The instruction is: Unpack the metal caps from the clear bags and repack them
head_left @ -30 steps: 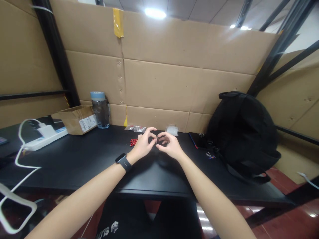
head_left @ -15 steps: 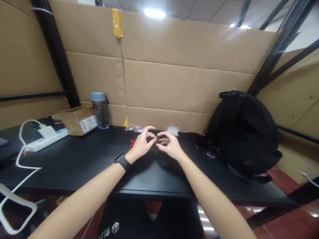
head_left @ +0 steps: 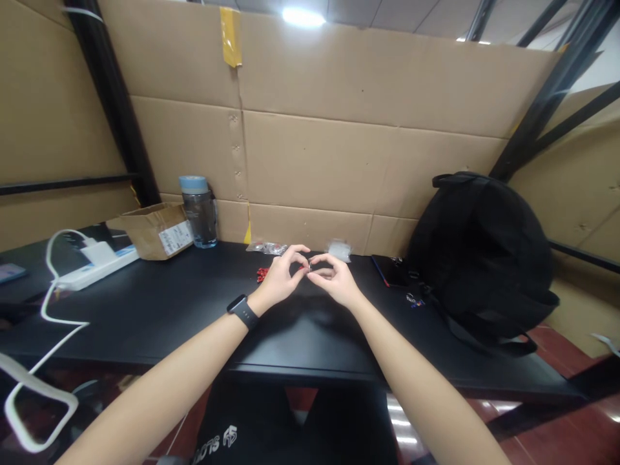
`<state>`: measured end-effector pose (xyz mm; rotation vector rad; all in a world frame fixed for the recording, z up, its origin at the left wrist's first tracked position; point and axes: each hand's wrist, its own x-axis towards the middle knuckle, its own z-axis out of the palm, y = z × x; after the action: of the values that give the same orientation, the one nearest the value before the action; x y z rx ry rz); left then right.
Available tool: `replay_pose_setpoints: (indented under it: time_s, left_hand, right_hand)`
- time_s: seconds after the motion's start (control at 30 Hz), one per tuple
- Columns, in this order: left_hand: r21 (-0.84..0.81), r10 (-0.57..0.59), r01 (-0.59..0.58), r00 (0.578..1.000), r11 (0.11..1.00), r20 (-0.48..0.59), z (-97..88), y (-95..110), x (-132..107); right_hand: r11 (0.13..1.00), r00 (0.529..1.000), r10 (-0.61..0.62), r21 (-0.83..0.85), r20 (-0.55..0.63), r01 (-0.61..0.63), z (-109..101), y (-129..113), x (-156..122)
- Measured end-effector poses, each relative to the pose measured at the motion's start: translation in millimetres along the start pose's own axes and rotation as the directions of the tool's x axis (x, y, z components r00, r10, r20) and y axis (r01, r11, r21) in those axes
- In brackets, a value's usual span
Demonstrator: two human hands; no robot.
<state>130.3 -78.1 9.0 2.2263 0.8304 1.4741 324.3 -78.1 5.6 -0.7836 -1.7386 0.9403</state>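
Above the middle of the black table, my left hand and my right hand meet at the fingertips. Thumb and fingers of each hand are pinched together around something very small between them, too small and blurred to name. A few small red pieces lie on the table just beside my left hand, partly hidden by it. Behind the hands are small clear packets with bits inside, and a whitish plastic bag. On my left wrist is a black watch.
To the left stand a blue-lidded bottle, an open cardboard box and a white power strip with a cable. At the right are a black backpack, a dark flat object and a keyring. A cardboard wall closes the back.
The view has shifted slightly, so everything sits a little further right or higher. Both hands stay pinched together, and the small dark thing between the fingertips now looks thinner and lighter.
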Motion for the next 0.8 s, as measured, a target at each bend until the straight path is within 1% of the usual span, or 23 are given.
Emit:
replay_pose_setpoints:
  time_s: [0.17,0.23,0.47,0.63,0.73,0.8]
  left_hand:
    - [0.158,0.003,0.001,1.0,0.988,-0.024,0.3,0.1,-0.9]
    - [0.187,0.001,0.003,1.0,0.982,-0.024,0.5,0.7,-1.1]
    - [0.142,-0.012,0.013,1.0,0.99,-0.011,1.2,1.1,-0.4]
    - [0.128,-0.016,0.016,1.0,0.992,-0.001,0.4,1.4,0.1]
    - [0.147,-0.015,0.015,1.0,0.989,0.001,-0.5,1.0,0.2]
    - [0.126,-0.025,0.024,1.0,0.992,0.005,-0.7,-0.8,0.2]
  right_hand:
    - [1.0,1.0,-0.02,0.01,0.01,0.02,0.5,0.9,1.4]
    - [1.0,1.0,-0.017,0.002,0.012,0.017,0.1,0.8,1.5]
    - [0.998,0.999,-0.048,0.033,0.001,0.048,1.5,-0.2,1.4]
    - [0.998,0.998,-0.055,0.015,0.01,0.055,2.0,-0.6,1.0]
    - [0.997,0.997,-0.082,-0.001,0.012,0.082,1.2,-0.5,1.3]
    - [0.996,0.995,-0.093,-0.009,0.021,0.093,-0.1,-0.5,1.8]
